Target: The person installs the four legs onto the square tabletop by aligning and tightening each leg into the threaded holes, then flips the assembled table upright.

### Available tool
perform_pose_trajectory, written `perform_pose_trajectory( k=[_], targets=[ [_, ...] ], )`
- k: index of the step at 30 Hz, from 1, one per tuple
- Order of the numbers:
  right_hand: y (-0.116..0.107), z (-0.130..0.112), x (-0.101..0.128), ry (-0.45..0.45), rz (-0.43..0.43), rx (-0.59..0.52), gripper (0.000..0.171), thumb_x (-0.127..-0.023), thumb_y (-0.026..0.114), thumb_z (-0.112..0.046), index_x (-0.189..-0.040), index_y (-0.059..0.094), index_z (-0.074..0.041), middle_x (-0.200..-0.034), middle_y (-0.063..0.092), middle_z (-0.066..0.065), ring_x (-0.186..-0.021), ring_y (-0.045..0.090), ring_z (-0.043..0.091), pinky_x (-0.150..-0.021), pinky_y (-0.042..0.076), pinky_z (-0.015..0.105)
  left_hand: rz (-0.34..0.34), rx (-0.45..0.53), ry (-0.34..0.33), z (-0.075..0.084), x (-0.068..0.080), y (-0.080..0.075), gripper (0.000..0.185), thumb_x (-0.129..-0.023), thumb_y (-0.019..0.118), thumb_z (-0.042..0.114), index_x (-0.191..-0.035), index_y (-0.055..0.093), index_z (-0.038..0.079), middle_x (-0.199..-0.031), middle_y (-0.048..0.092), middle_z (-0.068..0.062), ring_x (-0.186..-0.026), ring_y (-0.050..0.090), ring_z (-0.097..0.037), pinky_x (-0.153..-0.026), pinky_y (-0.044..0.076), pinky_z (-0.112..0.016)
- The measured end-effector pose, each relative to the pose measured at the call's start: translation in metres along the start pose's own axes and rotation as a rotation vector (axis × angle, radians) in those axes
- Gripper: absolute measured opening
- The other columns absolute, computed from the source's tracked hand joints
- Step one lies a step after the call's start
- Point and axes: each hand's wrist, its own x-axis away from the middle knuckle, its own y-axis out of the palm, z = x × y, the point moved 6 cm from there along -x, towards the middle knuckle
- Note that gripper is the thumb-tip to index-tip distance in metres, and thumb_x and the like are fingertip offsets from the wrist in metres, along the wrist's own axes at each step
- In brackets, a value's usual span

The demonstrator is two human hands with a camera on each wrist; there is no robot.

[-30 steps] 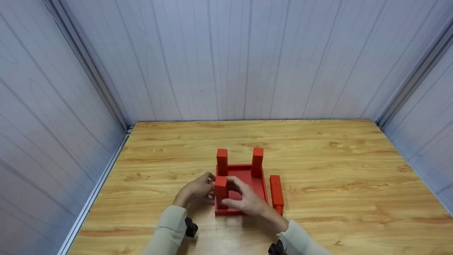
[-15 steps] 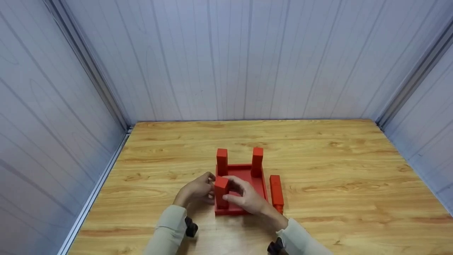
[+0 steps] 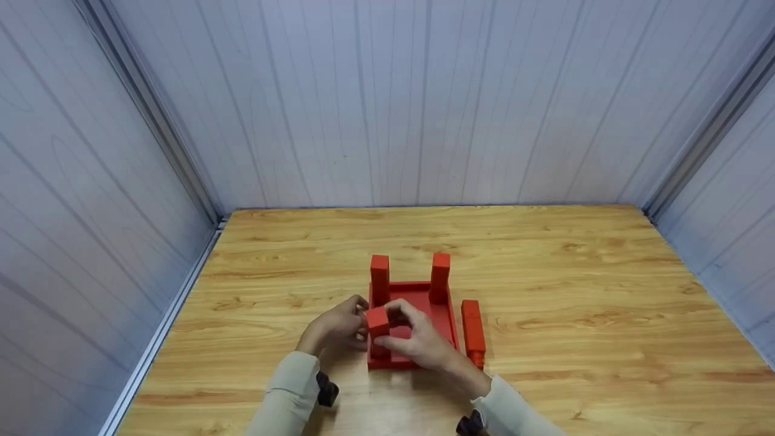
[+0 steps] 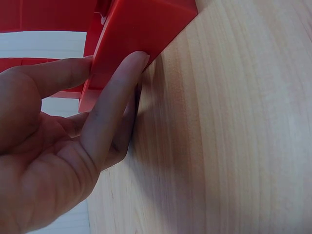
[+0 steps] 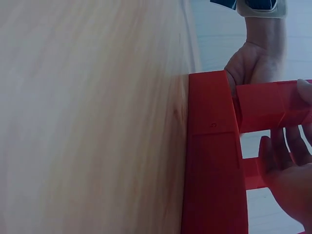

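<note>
Plenty of wooden tabletop (image 3: 605,290) on both sides of the shallow red plastic tray (image 3: 434,312), and its far rim sits well apart from the table's back edge. Surface is light wood grain, boxed in by whitish panel walls (image 3: 424,109). The right hand (image 3: 419,342) reaches over the tray and pinches a square red post (image 3: 376,318) standing at the near-left corner; can't tell if it's fully seated. The left hand (image 3: 339,324) holds the tray's left side. Two more upright posts, far-left (image 3: 380,275) and far-right (image 3: 441,275), flank the far end. A loose red post (image 3: 473,327) lies just beside the tray, its knobbly end by the right wrist, so that's kinda in the way.
</note>
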Motion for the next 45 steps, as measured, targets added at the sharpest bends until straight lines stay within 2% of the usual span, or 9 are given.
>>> perform_pose_trajectory(
  k=[4, 10, 16, 20, 24, 30, 36, 41, 45],
  targets=[
    [0.0, 0.013, 0.0, -0.007, 0.025, 0.018, 0.04, -0.082, 0.075, -0.02, -0.114, 0.053, -0.013, -0.109, 0.062, 0.002, -0.103, 0.059, 0.022, -0.094, 0.047, 0.05, -0.005, 0.008, 0.0, -0.001, 0.0, 0.0, 0.039, -0.087, 0.043, -0.009, -0.125, 0.037, -0.001, -0.085, 0.047, -0.008, -0.067, 0.048, -0.019, -0.059, 0.05, -0.031],
    [0.002, 0.018, 0.0, -0.038, 0.029, 0.047, 0.04, -0.083, 0.075, -0.029, -0.113, 0.051, -0.018, -0.107, 0.062, 0.0, -0.101, 0.059, 0.016, -0.091, 0.049, 0.045, -0.014, 0.022, -0.002, -0.003, -0.001, 0.0, 0.039, -0.088, 0.043, -0.008, -0.126, 0.037, -0.001, -0.089, 0.048, -0.009, -0.069, 0.05, -0.019, -0.061, 0.054, -0.034],
    [0.003, 0.019, 0.001, -0.001, 0.02, 0.071, 0.043, -0.083, 0.074, -0.029, -0.116, 0.05, -0.018, -0.11, 0.06, -0.002, -0.102, 0.059, 0.018, -0.094, 0.047, 0.043, -0.027, 0.045, 0.009, -0.003, -0.001, 0.001, 0.037, -0.088, 0.042, -0.008, -0.124, 0.036, -0.002, -0.085, 0.046, -0.008, -0.068, 0.049, -0.019, -0.062, 0.054, -0.034],
    [0.003, 0.015, 0.002, 0.028, -0.003, 0.067, 0.045, -0.084, 0.074, -0.022, -0.122, 0.05, -0.016, -0.115, 0.059, 0.0, -0.108, 0.057, 0.024, -0.098, 0.044, 0.047, -0.025, 0.043, 0.018, -0.002, -0.001, 0.001, 0.035, -0.09, 0.043, -0.005, -0.124, 0.036, -0.002, -0.084, 0.048, -0.008, -0.068, 0.049, -0.019, -0.063, 0.055, -0.034],
    [0.004, 0.002, 0.002, 0.027, -0.062, -0.038, 0.048, -0.087, 0.068, -0.01, -0.131, 0.047, -0.008, -0.122, 0.058, 0.008, -0.112, 0.056, 0.028, -0.098, 0.044, 0.047, -0.035, 0.058, 0.016, -0.002, 0.0, 0.001, 0.037, -0.089, 0.042, -0.006, -0.125, 0.036, -0.001, -0.083, 0.047, -0.007, -0.066, 0.047, -0.018, -0.062, 0.054, -0.033],
    [0.005, 0.004, 0.001, -0.044, -0.145, -0.212, 0.052, -0.091, 0.058, -0.001, -0.14, 0.041, -0.001, -0.131, 0.051, 0.026, -0.114, 0.057, 0.014, -0.098, 0.047, 0.033, -0.026, 0.052, 0.025, -0.002, 0.0, 0.001, 0.037, -0.09, 0.043, -0.006, -0.126, 0.037, -0.002, -0.086, 0.046, -0.009, -0.067, 0.048, -0.019, -0.062, 0.053, -0.034],
    [0.002, -0.012, 0.002, -0.035, -0.157, -0.248, 0.046, -0.089, 0.058, 0.005, -0.134, 0.047, 0.006, -0.13, 0.05, 0.032, -0.118, 0.056, 0.015, -0.102, 0.043, 0.039, -0.014, 0.045, 0.034, 0.0, 0.001, 0.001, 0.035, -0.091, 0.044, -0.005, -0.124, 0.037, -0.002, -0.087, 0.044, -0.01, -0.066, 0.046, -0.02, -0.06, 0.053, -0.034],
    [0.0, -0.014, 0.002, -0.035, -0.137, -0.215, 0.046, -0.088, 0.061, 0.003, -0.132, 0.048, 0.005, -0.124, 0.056, 0.025, -0.112, 0.058, 0.015, -0.098, 0.046, 0.039, -0.002, 0.032, 0.031, -0.001, 0.0, 0.0, 0.033, -0.091, 0.041, -0.006, -0.123, 0.039, -0.002, -0.091, 0.045, -0.011, -0.068, 0.047, -0.021, -0.059, 0.053, -0.034],
    [-0.001, -0.014, 0.002, -0.033, -0.113, -0.143, 0.047, -0.087, 0.065, -0.001, -0.13, 0.049, 0.0, -0.116, 0.06, 0.016, -0.105, 0.058, 0.012, -0.092, 0.047, 0.032, 0.004, 0.019, 0.022, -0.001, 0.0, -0.001, 0.031, -0.092, 0.039, -0.005, -0.123, 0.039, -0.001, -0.097, 0.049, -0.014, -0.071, 0.053, -0.021, -0.063, 0.056, -0.037]
  ],
)
